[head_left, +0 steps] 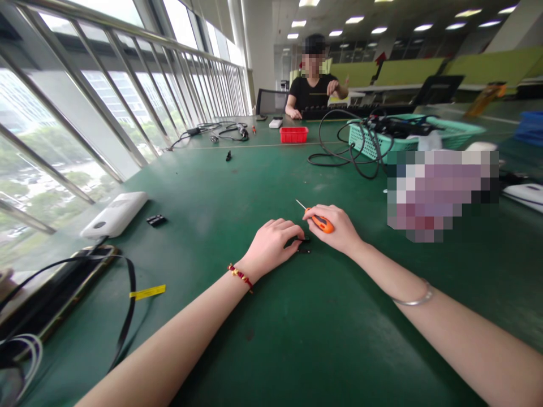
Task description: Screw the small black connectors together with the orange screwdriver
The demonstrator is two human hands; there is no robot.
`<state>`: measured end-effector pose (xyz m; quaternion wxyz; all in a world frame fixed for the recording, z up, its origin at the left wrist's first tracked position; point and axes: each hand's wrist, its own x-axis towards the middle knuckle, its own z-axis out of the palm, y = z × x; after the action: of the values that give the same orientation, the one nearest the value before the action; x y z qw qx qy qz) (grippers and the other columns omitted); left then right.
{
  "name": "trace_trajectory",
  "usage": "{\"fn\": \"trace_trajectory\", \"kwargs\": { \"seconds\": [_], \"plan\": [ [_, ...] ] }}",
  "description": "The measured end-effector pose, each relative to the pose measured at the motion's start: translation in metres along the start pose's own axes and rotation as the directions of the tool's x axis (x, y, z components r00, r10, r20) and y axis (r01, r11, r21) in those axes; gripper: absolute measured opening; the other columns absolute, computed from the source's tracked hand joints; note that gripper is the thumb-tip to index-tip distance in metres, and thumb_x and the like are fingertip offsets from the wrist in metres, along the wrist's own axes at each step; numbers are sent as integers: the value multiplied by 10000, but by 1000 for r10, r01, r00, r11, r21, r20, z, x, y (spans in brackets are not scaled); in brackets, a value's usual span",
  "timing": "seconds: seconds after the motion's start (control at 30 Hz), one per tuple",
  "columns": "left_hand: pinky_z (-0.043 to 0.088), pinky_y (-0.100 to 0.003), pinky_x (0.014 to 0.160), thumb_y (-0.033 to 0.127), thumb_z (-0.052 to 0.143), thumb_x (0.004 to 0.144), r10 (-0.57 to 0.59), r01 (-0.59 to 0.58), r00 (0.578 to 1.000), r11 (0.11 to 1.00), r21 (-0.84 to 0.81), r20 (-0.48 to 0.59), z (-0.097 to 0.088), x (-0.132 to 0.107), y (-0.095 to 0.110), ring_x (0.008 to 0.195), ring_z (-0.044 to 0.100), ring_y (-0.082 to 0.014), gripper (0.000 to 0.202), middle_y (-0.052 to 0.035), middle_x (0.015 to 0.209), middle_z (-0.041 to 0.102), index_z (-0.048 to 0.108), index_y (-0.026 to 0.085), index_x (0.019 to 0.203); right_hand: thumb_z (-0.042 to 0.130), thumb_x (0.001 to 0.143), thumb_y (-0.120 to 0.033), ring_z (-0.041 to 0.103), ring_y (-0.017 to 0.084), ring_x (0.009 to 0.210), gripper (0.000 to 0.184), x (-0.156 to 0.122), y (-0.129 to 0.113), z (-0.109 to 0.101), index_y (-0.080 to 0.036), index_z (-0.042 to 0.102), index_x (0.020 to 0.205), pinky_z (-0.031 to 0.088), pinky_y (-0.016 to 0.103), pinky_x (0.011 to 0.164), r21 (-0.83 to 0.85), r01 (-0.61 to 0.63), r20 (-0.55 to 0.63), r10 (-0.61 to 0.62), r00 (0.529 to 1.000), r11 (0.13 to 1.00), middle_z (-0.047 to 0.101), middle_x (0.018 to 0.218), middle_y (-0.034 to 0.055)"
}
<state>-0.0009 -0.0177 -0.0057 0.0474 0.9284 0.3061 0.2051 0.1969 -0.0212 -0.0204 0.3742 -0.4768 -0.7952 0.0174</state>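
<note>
My left hand [274,244] rests on the green table [254,186] with its fingers curled over a small black part [302,244]; a red bead bracelet [240,276] sits on the wrist. My right hand [335,229] is closed around an orange-handled screwdriver [320,222], whose thin metal tip [300,203] points up and to the left. The two hands nearly touch above the black part. A silver bangle [418,298] circles my right wrist.
A white box [115,215], a small black piece [156,220], black cables and a yellow tag [147,292] lie left. Farther back stand a red tray [293,134] and a teal basket [373,141] with cables. A person in black [314,93] sits at the far end.
</note>
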Motion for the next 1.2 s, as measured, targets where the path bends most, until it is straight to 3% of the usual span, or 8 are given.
{"fn": "trace_trajectory", "kwargs": {
  "seconds": [0.23, 0.43, 1.0, 1.2],
  "plan": [
    [419, -318, 861, 242, 524, 842, -1, -3, 999, 996, -91, -37, -5, -4, 4, 909, 575, -166, 113, -6, 1018, 669, 633, 216, 832, 542, 780, -163, 614, 168, 758, 95, 0, 3, 0, -218, 609, 817, 398, 296, 737, 24, -14, 11, 14, 1000, 1000, 679, 844, 12],
    [397, -336, 899, 300, 608, 786, 45, -44, 999, 994, -99, 5, -5, -4, 6, 956, 566, -175, 98, 1, 1054, 657, 669, 227, 810, 545, 783, -171, 626, 171, 788, 89, -1, 5, 2, -216, 613, 817, 400, 294, 742, 29, -11, 3, 11, 1000, 1000, 691, 874, 15],
    [416, -337, 897, 348, 611, 841, 68, -68, 998, 991, -113, 2, -2, -4, -2, 962, 580, -172, 160, -5, 1047, 686, 739, 252, 854, 537, 785, -168, 623, 165, 761, 94, 0, 2, 1, -208, 619, 805, 397, 297, 732, 34, -3, -1, 3, 1000, 999, 700, 864, 13],
    [415, -332, 863, 328, 556, 880, 136, -136, 991, 990, -26, -6, -5, -3, 0, 953, 593, -173, 207, -13, 1035, 700, 741, 237, 874, 536, 782, -166, 620, 162, 749, 98, -1, 2, 1, -209, 619, 810, 394, 298, 733, 31, -1, 12, 1, 1000, 1000, 699, 853, 6]
  ]
}}
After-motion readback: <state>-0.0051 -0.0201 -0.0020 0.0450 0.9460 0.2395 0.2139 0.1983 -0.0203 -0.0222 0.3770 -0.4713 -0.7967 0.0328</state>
